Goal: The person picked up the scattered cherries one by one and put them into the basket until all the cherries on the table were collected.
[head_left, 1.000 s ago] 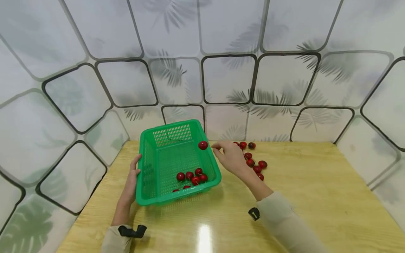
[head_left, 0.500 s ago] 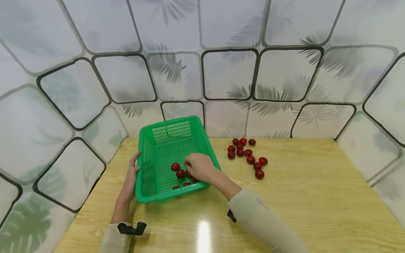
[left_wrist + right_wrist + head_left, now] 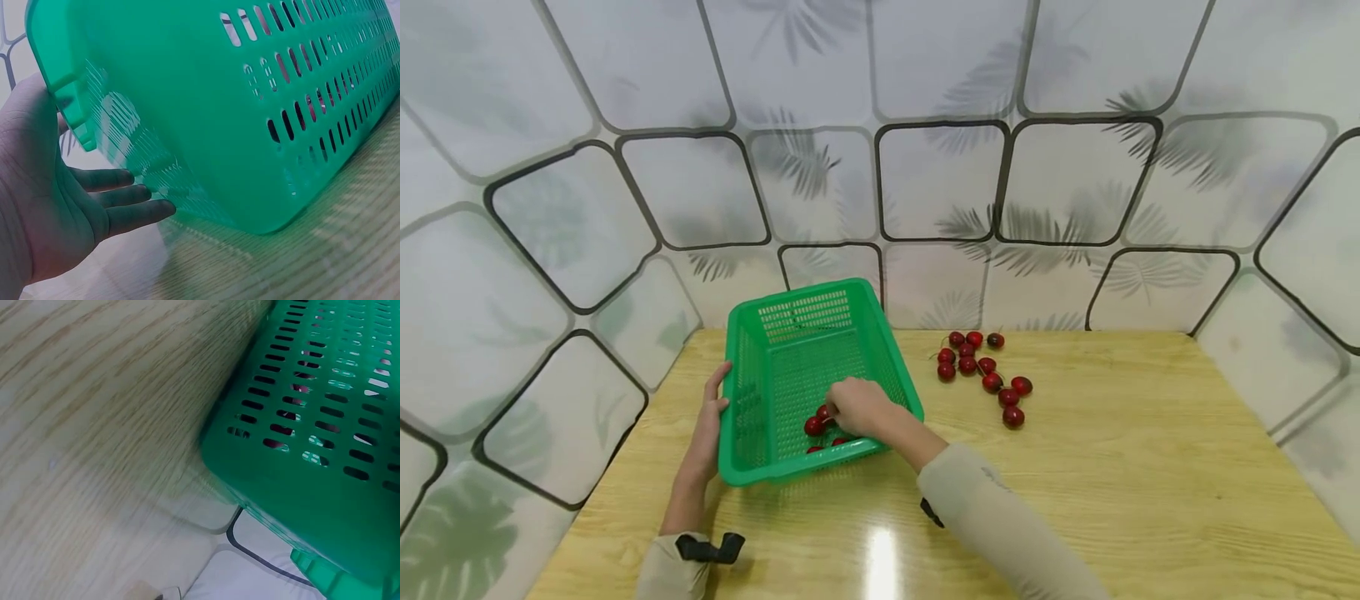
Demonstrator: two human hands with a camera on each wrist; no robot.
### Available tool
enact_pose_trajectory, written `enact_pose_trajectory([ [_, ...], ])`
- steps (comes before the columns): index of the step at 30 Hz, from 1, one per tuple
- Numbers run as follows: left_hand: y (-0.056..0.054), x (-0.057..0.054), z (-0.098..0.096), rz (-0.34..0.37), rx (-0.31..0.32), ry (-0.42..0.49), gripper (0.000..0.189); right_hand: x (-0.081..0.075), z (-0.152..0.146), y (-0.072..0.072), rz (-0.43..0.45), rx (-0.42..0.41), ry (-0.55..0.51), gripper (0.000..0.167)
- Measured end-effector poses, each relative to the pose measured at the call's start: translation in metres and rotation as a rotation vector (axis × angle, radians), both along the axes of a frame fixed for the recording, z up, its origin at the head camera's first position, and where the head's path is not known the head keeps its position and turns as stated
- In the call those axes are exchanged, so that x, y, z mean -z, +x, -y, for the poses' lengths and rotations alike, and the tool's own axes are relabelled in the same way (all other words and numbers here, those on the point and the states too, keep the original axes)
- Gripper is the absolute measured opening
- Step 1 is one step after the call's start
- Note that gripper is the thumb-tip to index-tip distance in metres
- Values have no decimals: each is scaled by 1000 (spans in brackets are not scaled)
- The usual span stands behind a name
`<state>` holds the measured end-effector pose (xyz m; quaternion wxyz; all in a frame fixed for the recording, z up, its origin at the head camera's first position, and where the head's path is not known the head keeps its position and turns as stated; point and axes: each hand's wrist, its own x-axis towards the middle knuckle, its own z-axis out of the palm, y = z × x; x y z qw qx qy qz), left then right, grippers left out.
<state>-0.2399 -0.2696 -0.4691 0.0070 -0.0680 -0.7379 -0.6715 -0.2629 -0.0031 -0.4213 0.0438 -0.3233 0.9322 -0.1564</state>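
In the head view, a green plastic basket (image 3: 745, 476) stands on the left of the table with several red cherries (image 3: 815, 426) near its front end. My left hand (image 3: 706, 429) is at the basket's left side. In the left wrist view, three fingers of my left hand (image 3: 53, 194) lie straight along the slotted wall, its upper part at the rim. Inside the basket, my right hand (image 3: 867, 410) reaches down over the cherries, fingers bent and fingertips hidden; I cannot tell whether they pinch a cherry or stem. The right wrist view shows the basket's slotted outer wall (image 3: 294, 469).
To the right of the basket, several loose cherries (image 3: 967, 365) lie on the wooden table (image 3: 1135, 450), some with stems. A patterned wall covering (image 3: 940, 200) rises behind the table and along both sides.
My right hand moved left from outside the basket's right rim into it, then lower over the cherries. A cherry beside it travelled from the right rim to the others. My left hand stayed put.
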Motion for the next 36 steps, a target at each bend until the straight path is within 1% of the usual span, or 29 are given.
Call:
enact_pose_trajectory([
  [5,3,3,0,-12,-13,-7,58,4,0,1,68,-7,-4,17],
  [10,5,6,-1,-31,1,-5,57,5,-3,2,114,4,-22,12],
  [15,5,6,-1,-35,6,0,57,6,-2,0,118,29,-31,12],
  [18,4,4,0,-34,6,13,57,4,-1,-2,108,37,-57,12],
  [20,4,3,1,-42,8,15,57,3,-1,-3,97,37,-95,12],
  [22,3,2,2,-49,13,10,57,1,-2,-3,89,37,-160,13],
  [24,2,1,2,-50,21,6,57,-1,-4,-3,42,35,-232,15],
  [25,1,0,1,-53,21,4,56,-3,-5,-3,6,31,-287,16],
  [27,0,-2,1,-56,20,6,56,-7,-9,-2,-96,20,-411,17],
  [29,0,-3,2,-64,16,10,56,-11,-15,-3,-220,13,-555,17],
  [31,1,-3,2,-77,16,7,56,-14,-26,-1,-298,32,-711,16],
  [33,2,-2,2,-80,26,1,56,-17,-44,3,-316,91,-855,16],
  [34,3,-2,2,-80,31,1,56,-18,-55,5,-304,129,-917,15],
  [36,3,-1,3,-77,36,-4,56,-19,-80,12,-247,230,-998,15],
])
